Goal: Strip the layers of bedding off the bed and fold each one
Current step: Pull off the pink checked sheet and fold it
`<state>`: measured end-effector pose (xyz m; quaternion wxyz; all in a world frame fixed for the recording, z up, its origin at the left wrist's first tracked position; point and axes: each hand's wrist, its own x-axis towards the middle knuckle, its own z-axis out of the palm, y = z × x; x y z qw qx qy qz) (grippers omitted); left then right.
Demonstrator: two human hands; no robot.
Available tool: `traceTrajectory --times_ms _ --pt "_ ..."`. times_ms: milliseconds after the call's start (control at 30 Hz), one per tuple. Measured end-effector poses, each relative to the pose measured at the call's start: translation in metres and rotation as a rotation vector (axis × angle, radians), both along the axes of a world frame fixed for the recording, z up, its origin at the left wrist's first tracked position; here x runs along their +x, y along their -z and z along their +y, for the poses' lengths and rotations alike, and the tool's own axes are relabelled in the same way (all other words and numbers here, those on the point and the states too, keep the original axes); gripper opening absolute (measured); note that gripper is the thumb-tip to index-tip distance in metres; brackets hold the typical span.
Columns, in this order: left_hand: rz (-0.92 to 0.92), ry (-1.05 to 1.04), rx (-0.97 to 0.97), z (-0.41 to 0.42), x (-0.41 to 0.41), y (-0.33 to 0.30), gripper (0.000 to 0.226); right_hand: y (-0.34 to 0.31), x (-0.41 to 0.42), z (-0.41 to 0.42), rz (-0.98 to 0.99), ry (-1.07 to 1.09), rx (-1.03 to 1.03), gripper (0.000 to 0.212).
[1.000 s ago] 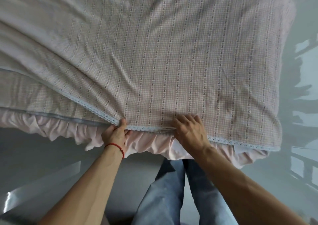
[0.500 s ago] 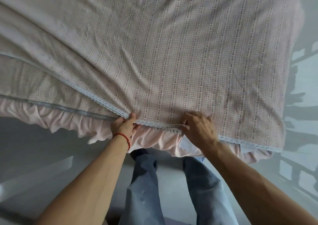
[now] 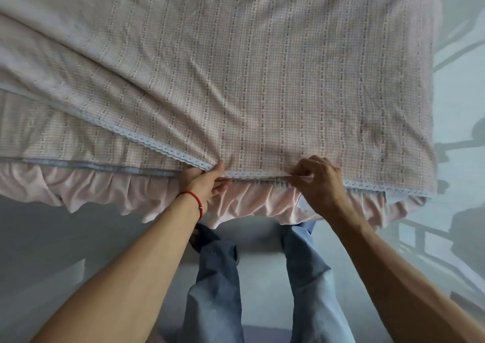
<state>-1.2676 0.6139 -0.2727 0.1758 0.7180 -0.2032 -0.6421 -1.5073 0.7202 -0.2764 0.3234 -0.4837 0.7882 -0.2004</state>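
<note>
Checked pink cover (image 3: pixel 262 80) pinched at its lace hem (image 3: pixel 162 147) by left hand (image 3: pixel 202 183) and right hand (image 3: pixel 319 182); stretching lengthwise away; right pinch seemingly closed.

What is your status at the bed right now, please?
Left hand and right hand both pinching the lace edge of the checked cover. Cover not yet off the bed. Nothing in the way.
</note>
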Motion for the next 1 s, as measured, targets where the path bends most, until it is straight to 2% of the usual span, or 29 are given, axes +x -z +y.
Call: traceTrajectory --times_ms 100,200,267,433,500,533,600,700,767,833,933,1000 --pt "0.028 0.000 -0.003 0.001 0.003 -0.001 0.023 -0.001 -0.004 0.005 -0.086 0.062 -0.022 0.019" --pt "0.028 -0.007 -0.017 0.003 0.003 0.000 0.019 0.004 -0.004 0.009 0.090 -0.124 -0.103 0.018" --pt "0.026 -0.007 0.007 0.003 0.002 0.000 0.019 0.008 0.001 0.007 0.211 -0.262 -0.071 0.016" --pt "0.060 -0.048 0.120 -0.013 0.012 0.002 0.032 -0.030 0.020 -0.055 0.376 -0.552 0.484 0.005" --pt "0.048 -0.166 0.100 -0.035 0.030 0.003 0.040 -0.051 0.037 -0.089 0.421 -0.636 0.597 0.018" --pt "0.053 -0.219 0.079 -0.049 0.041 0.003 0.045 -0.056 0.046 -0.104 0.414 -0.618 0.572 0.023" --pt "0.074 -0.339 0.024 -0.084 0.065 -0.002 0.051 -0.055 0.068 -0.127 0.347 -0.508 0.359 0.025" --pt "0.072 -0.483 -0.095 -0.115 0.103 -0.010 0.029 -0.047 0.107 -0.149 0.134 -0.374 0.044 0.021" --pt "0.014 -0.483 -0.165 -0.107 0.119 -0.015 0.021 -0.037 0.130 -0.158 0.097 -0.380 -0.023 0.033" --pt "-0.042 -0.505 -0.191 -0.085 0.132 -0.013 0.021 -0.025 0.145 -0.162 0.107 -0.405 0.007 0.057" --pt "-0.064 -0.432 -0.134 -0.063 0.153 0.007 0.017 0.002 0.155 -0.155 0.145 -0.520 0.201 0.104" --pt "-0.057 -0.347 -0.085 -0.065 0.159 0.017 0.019 0.019 0.157 -0.149 0.175 -0.546 0.284 0.114"
